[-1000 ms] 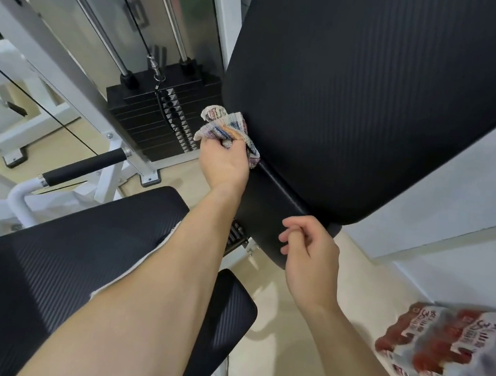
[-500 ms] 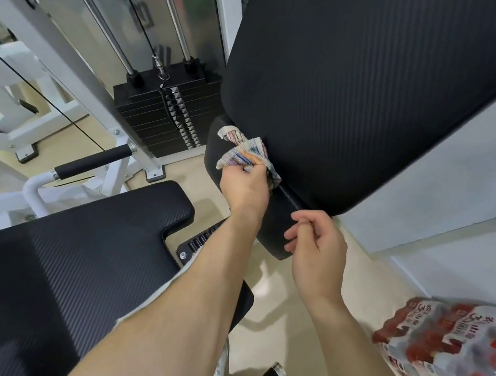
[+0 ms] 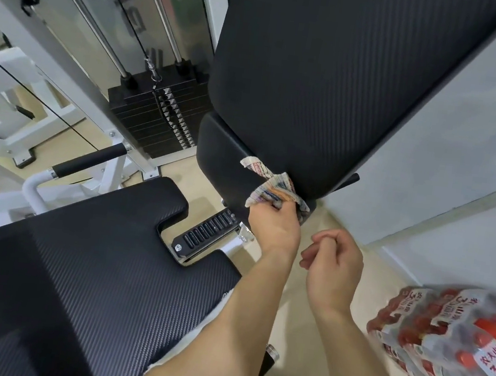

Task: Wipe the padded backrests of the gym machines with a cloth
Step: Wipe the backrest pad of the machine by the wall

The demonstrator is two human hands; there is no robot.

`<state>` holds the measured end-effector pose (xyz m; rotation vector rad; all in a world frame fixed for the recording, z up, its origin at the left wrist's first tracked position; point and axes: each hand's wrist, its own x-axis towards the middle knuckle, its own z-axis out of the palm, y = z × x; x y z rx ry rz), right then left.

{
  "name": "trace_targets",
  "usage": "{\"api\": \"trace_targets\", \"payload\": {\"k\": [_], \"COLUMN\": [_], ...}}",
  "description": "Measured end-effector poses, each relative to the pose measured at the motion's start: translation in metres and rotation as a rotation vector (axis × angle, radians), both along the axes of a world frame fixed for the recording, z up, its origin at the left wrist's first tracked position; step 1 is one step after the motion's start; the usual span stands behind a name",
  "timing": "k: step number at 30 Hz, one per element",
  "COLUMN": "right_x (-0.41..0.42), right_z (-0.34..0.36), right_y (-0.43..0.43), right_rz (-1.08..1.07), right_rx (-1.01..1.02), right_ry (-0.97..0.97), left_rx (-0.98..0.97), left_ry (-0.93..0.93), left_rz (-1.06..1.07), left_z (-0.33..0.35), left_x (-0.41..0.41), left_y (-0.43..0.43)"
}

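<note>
A large black padded backrest [image 3: 333,82] rises in front of me, with a smaller black pad [image 3: 226,153] under its lower edge. My left hand [image 3: 273,226] grips a crumpled patterned cloth [image 3: 272,188] and presses it against the bottom edge of the backrest where it meets the lower pad. My right hand [image 3: 334,265] hovers just to the right of the left one, fingers loosely curled, holding nothing and touching nothing.
The black seat pad [image 3: 79,263] lies below left. A weight stack [image 3: 158,119] with guide rods and a cable stands behind it. A foam-covered handle [image 3: 86,160] juts out at left. Shrink-wrapped packs of red-capped bottles [image 3: 454,335] sit at the right by the white wall.
My left hand has slid the cloth down and to the right along the backrest's lower left edge to its bottom. My right hand has stayed close beside it.
</note>
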<state>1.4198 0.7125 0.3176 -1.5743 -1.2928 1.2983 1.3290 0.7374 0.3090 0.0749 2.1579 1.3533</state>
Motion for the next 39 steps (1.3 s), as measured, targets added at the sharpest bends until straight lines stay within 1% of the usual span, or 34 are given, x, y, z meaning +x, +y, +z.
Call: {"api": "trace_targets", "payload": {"k": [3, 6, 9, 11, 12, 14, 15, 17, 18, 19, 22, 25, 28, 29, 31, 33, 36, 39], "right_x": [0.005, 0.007, 0.003, -0.007, -0.015, -0.034, -0.044, -0.059, -0.065, -0.069, -0.077, -0.083, -0.085, -0.083, -0.075, -0.066, -0.052, -0.034], "right_z": [-0.004, -0.008, -0.006, -0.003, -0.001, 0.003, 0.004, 0.004, 0.002, -0.001, -0.018, -0.038, -0.053, -0.056, -0.062, -0.066, -0.072, -0.077], "right_y": [-0.004, -0.007, -0.014, -0.015, -0.015, -0.013, -0.011, -0.006, -0.004, -0.002, 0.0, -0.001, -0.001, -0.002, -0.005, -0.007, -0.006, -0.013], "right_rz": [-0.025, -0.064, -0.075, -0.023, 0.022, 0.145, 0.207, 0.294, 0.32, 0.339, 0.373, 0.368, 0.367, 0.379, 0.406, 0.388, 0.311, 0.278], "right_rx": [-0.021, -0.03, 0.036, 0.099, 0.127, 0.179, 0.201, 0.237, 0.247, 0.251, 0.232, 0.208, 0.203, 0.215, 0.263, 0.289, 0.277, 0.234], "right_ry": [-0.009, -0.014, -0.058, -0.089, -0.104, -0.131, -0.147, -0.166, -0.161, -0.154, -0.141, -0.15, -0.166, -0.167, -0.171, -0.193, -0.253, -0.256], "left_rx": [-0.003, 0.011, 0.049, 0.029, 0.026, 0.044, 0.086, 0.25, 0.314, 0.37, 0.443, 0.502, 0.487, 0.453, 0.327, 0.259, 0.233, 0.147], "left_ry": [-0.009, -0.002, -0.011, -0.047, -0.094, -0.241, -0.329, -0.488, -0.499, -0.477, -0.395, -0.384, -0.265, -0.202, -0.024, 0.101, 0.222, 0.296], "left_rz": [-0.048, -0.166, -0.219, -0.201, -0.141, 0.086, 0.202, 0.4, 0.458, 0.483, 0.419, 0.337, 0.255, 0.223, 0.192, 0.128, -0.022, -0.208], "left_z": [0.0, -0.001, -0.005, -0.013, -0.016, -0.025, -0.027, -0.023, -0.02, -0.015, -0.002, -0.01, -0.038, -0.046, -0.054, -0.054, -0.062, -0.078], "left_x": [0.012, 0.017, 0.009, -0.006, -0.017, -0.05, -0.07, -0.111, -0.13, -0.15, -0.189, -0.197, -0.189, -0.184, -0.164, -0.132, -0.072, -0.02], "left_y": [-0.005, -0.017, -0.035, -0.049, -0.056, -0.067, -0.069, -0.062, -0.054, -0.046, -0.012, 0.018, 0.03, 0.031, 0.03, 0.024, 0.001, -0.033]}}
